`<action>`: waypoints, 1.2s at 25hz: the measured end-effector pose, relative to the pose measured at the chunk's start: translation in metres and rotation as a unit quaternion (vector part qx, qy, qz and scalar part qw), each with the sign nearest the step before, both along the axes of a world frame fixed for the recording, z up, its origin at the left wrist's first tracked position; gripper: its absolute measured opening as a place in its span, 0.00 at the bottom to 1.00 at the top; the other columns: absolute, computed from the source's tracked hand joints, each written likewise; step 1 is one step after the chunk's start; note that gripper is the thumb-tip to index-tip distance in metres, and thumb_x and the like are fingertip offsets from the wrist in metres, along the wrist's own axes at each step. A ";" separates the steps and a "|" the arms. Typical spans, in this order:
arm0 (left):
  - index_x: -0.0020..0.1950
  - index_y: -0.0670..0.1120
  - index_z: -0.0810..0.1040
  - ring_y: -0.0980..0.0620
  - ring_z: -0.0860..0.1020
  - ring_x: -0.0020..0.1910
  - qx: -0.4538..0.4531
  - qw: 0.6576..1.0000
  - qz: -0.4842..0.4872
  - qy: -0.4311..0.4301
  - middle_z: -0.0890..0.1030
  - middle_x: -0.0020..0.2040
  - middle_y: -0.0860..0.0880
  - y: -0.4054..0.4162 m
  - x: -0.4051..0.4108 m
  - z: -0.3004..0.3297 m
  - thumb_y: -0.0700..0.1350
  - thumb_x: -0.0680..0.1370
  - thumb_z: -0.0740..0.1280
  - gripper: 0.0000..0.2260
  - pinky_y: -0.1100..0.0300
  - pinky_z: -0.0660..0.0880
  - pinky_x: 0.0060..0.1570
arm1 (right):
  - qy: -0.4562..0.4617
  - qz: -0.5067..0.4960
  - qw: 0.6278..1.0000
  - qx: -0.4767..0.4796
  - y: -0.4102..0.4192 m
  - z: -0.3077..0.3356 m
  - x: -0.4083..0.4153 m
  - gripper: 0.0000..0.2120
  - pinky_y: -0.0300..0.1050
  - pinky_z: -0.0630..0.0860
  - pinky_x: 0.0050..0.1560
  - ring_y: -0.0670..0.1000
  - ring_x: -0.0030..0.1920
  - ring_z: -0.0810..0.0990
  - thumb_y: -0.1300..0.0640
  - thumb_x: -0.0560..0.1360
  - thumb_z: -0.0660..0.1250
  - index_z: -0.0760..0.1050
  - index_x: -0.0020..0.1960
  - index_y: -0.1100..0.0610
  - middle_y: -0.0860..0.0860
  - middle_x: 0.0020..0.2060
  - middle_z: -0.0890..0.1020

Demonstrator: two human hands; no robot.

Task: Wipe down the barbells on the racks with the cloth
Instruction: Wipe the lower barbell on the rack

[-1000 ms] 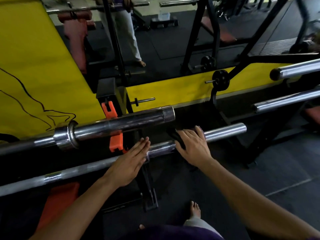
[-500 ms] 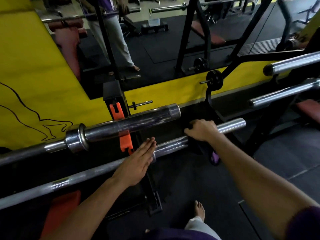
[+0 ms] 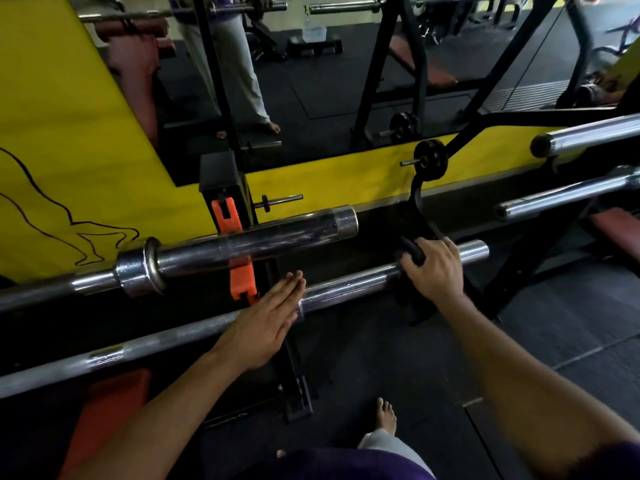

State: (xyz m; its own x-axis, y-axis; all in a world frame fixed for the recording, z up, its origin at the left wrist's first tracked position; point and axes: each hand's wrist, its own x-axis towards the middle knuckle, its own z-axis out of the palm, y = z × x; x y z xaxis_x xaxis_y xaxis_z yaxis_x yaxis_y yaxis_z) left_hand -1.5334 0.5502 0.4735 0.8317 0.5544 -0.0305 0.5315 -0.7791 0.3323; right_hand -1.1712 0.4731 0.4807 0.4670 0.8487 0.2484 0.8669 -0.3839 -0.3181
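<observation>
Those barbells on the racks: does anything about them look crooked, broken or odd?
Nothing stands out. The upper barbell and lower barbell both lie across the rack, with no visible damage. The right hand grips a dark cloth around the lower bar's sleeve; the left hand rests flat against that bar.

Both forearms come in bare from the bottom of the frame — no watch, no bands, no gloves on the left hand (image 3: 266,320) or the right hand (image 3: 437,269). At the lower right edge there's a dark purple sleeve (image 3: 620,460), and the same purple shirt (image 3: 349,466) along the bottom centre. Light grey trousers (image 3: 381,445) peek out just above it — and a bare foot (image 3: 386,415), no shoe.
</observation>
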 end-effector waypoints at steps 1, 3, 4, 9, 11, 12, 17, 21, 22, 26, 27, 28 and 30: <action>0.83 0.52 0.41 0.62 0.36 0.79 0.003 1.000 0.001 0.003 0.36 0.82 0.59 0.001 0.000 -0.001 0.59 0.83 0.39 0.29 0.62 0.41 0.79 | 0.032 -0.008 0.996 -0.085 0.015 0.015 0.010 0.20 0.52 0.71 0.56 0.59 0.52 0.81 0.37 0.74 0.58 0.79 0.47 0.51 0.53 0.43 0.82; 0.83 0.52 0.41 0.62 0.37 0.80 0.002 1.000 0.003 -0.001 0.36 0.82 0.59 0.000 0.000 -0.001 0.58 0.83 0.40 0.28 0.60 0.43 0.79 | 0.088 0.008 0.957 -0.276 0.041 0.038 0.016 0.28 0.52 0.75 0.54 0.60 0.55 0.81 0.31 0.72 0.57 0.81 0.57 0.50 0.56 0.53 0.83; 0.83 0.52 0.41 0.62 0.37 0.80 -0.002 1.000 0.005 -0.005 0.37 0.82 0.60 -0.001 0.000 -0.001 0.58 0.84 0.42 0.28 0.60 0.44 0.79 | 0.096 0.023 0.936 -0.337 0.051 0.045 0.011 0.32 0.53 0.76 0.57 0.60 0.57 0.80 0.29 0.72 0.57 0.79 0.62 0.51 0.57 0.58 0.82; 0.83 0.53 0.42 0.61 0.40 0.81 -0.006 1.000 0.003 -0.025 0.38 0.82 0.59 -0.002 0.000 -0.001 0.56 0.85 0.45 0.27 0.57 0.48 0.79 | 0.011 0.142 0.948 -0.285 0.052 0.035 -0.061 0.28 0.50 0.72 0.55 0.57 0.57 0.81 0.32 0.75 0.58 0.75 0.66 0.49 0.54 0.57 0.82; 0.83 0.52 0.45 0.60 0.42 0.81 -0.006 0.999 0.008 -0.038 0.41 0.83 0.59 -0.003 -0.002 -0.001 0.56 0.85 0.46 0.27 0.57 0.50 0.79 | -0.014 0.178 0.976 -0.124 0.019 0.018 -0.079 0.23 0.53 0.68 0.65 0.54 0.60 0.80 0.37 0.77 0.60 0.73 0.65 0.48 0.50 0.56 0.83; 0.83 0.52 0.48 0.59 0.44 0.81 -0.006 0.998 0.010 -0.055 0.43 0.83 0.58 -0.004 -0.006 0.000 0.55 0.85 0.48 0.27 0.56 0.53 0.79 | -0.026 0.192 0.979 -0.068 0.003 0.009 -0.080 0.23 0.56 0.63 0.72 0.53 0.64 0.78 0.38 0.77 0.60 0.72 0.67 0.49 0.49 0.59 0.82; 0.84 0.50 0.47 0.55 0.47 0.82 0.035 0.997 -0.073 -0.019 0.44 0.84 0.55 0.000 -0.038 0.002 0.60 0.84 0.57 0.33 0.51 0.59 0.78 | 0.001 0.208 0.978 -0.026 -0.006 -0.004 -0.064 0.19 0.54 0.56 0.76 0.51 0.66 0.75 0.41 0.82 0.57 0.70 0.66 0.51 0.49 0.59 0.80; 0.84 0.46 0.47 0.52 0.47 0.82 0.077 0.987 -0.143 0.009 0.44 0.84 0.50 0.018 -0.045 0.008 0.63 0.84 0.57 0.36 0.51 0.60 0.78 | 0.137 0.094 0.986 0.013 0.015 0.004 -0.073 0.17 0.55 0.61 0.73 0.54 0.62 0.77 0.44 0.84 0.54 0.70 0.63 0.56 0.52 0.54 0.82; 0.84 0.44 0.48 0.51 0.47 0.83 0.086 0.984 -0.156 0.005 0.45 0.84 0.48 0.020 -0.047 0.008 0.63 0.83 0.59 0.37 0.51 0.60 0.78 | 0.155 0.085 0.984 0.010 0.018 0.006 -0.081 0.18 0.56 0.62 0.72 0.54 0.62 0.77 0.44 0.84 0.54 0.70 0.63 0.56 0.52 0.54 0.82; 0.83 0.40 0.51 0.48 0.49 0.83 0.085 0.983 -0.164 -0.021 0.48 0.84 0.44 0.021 -0.046 0.006 0.61 0.82 0.63 0.40 0.51 0.57 0.79 | 0.054 0.157 0.986 0.015 0.016 0.004 -0.146 0.14 0.58 0.64 0.69 0.55 0.55 0.81 0.43 0.81 0.57 0.68 0.61 0.51 0.51 0.47 0.84; 0.82 0.40 0.52 0.48 0.49 0.83 0.079 0.983 -0.163 -0.030 0.49 0.84 0.43 0.021 -0.045 0.005 0.60 0.82 0.64 0.39 0.51 0.57 0.79 | 0.031 0.165 0.986 -0.002 0.017 0.005 -0.160 0.16 0.58 0.64 0.70 0.54 0.55 0.81 0.42 0.80 0.57 0.67 0.62 0.50 0.49 0.47 0.84; 0.82 0.39 0.52 0.48 0.50 0.83 0.074 0.983 -0.164 -0.037 0.50 0.84 0.43 0.021 -0.045 0.004 0.59 0.82 0.64 0.38 0.50 0.58 0.79 | 0.012 0.168 0.985 -0.032 0.019 0.009 -0.168 0.19 0.59 0.64 0.70 0.53 0.55 0.80 0.41 0.79 0.56 0.67 0.65 0.50 0.48 0.48 0.84; 0.82 0.39 0.53 0.47 0.51 0.82 0.072 0.983 -0.161 -0.044 0.50 0.83 0.43 0.022 -0.046 0.002 0.57 0.82 0.65 0.37 0.48 0.60 0.78 | -0.019 0.178 0.976 -0.123 0.034 0.017 -0.170 0.21 0.59 0.64 0.67 0.54 0.57 0.80 0.40 0.79 0.54 0.68 0.68 0.48 0.48 0.53 0.84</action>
State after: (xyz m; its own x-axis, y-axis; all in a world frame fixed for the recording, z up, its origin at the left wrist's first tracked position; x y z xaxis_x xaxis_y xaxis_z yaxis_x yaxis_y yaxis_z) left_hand -1.5794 0.5720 0.4751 0.9609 0.2543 0.1097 0.2225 -0.9448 0.2405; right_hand -1.3415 0.5069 0.4977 0.1265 0.9916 0.0281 0.9686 -0.1173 -0.2192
